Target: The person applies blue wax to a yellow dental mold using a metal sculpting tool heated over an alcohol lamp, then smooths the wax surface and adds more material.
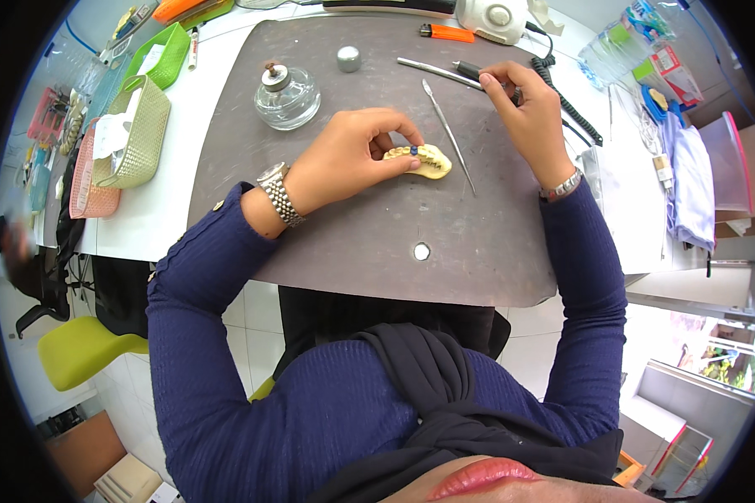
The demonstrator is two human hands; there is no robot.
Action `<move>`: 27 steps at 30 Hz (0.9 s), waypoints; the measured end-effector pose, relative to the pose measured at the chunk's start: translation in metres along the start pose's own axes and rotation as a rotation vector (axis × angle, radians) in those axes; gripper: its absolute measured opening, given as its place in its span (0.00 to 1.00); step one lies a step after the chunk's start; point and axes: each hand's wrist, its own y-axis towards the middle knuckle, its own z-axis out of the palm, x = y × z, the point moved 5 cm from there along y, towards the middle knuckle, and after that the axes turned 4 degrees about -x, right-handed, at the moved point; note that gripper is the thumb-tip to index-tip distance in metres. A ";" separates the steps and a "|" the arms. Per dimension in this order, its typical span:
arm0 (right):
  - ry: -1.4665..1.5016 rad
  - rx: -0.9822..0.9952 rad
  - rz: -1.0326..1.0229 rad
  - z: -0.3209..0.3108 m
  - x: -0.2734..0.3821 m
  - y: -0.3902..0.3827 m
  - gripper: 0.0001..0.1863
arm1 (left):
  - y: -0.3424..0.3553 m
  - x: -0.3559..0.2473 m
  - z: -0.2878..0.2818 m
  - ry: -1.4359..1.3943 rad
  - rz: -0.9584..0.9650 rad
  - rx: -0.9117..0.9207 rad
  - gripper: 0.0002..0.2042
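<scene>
A yellowish plaster dental model [432, 164] with a small blue patch [413, 151] on one tooth lies at the middle of the grey board. My left hand [356, 155] is closed on its left end, thumb in front and fingers behind. At the upper right, my right hand [524, 113] has its thumb and fingers curled round a black pen-like handpiece [468, 70] with a coiled cord [575, 109]. A slim metal rod [428, 70] lies just beside the handpiece. Between my hands rests a thin double-ended metal carving instrument [450, 134].
A glass spirit burner [287, 101] and its metal cap [349, 59] stand at the back left. An orange lighter [446, 33] and a white device [493, 18] are at the back. Green [161, 54] and beige [147, 138] baskets line the left. The grey board [352, 243] has a hole near its front.
</scene>
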 end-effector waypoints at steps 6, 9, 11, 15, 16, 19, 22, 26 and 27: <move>-0.113 0.287 -0.050 0.025 0.003 -0.017 0.09 | -0.002 -0.003 0.000 0.045 0.177 -0.010 0.13; -0.194 0.385 -0.107 0.034 0.023 -0.031 0.12 | -0.002 -0.007 -0.002 0.068 0.232 0.016 0.15; -0.181 0.379 -0.072 0.033 0.029 -0.032 0.14 | -0.002 -0.010 -0.004 0.094 0.247 0.022 0.17; -0.317 0.390 -0.041 0.030 0.033 -0.034 0.13 | -0.003 -0.008 -0.004 0.137 0.229 0.045 0.18; -0.365 0.395 -0.030 0.028 0.034 -0.034 0.12 | -0.004 -0.009 -0.004 0.143 0.210 0.049 0.18; -0.499 0.395 -0.018 0.026 0.034 -0.036 0.15 | -0.004 -0.006 -0.004 0.138 0.198 0.045 0.19; -0.621 0.391 -0.095 0.029 0.037 -0.038 0.17 | -0.002 -0.005 -0.004 0.132 0.211 0.034 0.20; -0.508 0.333 -0.088 0.031 0.020 -0.041 0.15 | -0.001 -0.006 -0.006 0.132 0.200 0.039 0.20; -0.450 0.332 -0.058 0.027 0.014 -0.041 0.15 | -0.001 -0.006 -0.006 0.128 0.186 0.045 0.20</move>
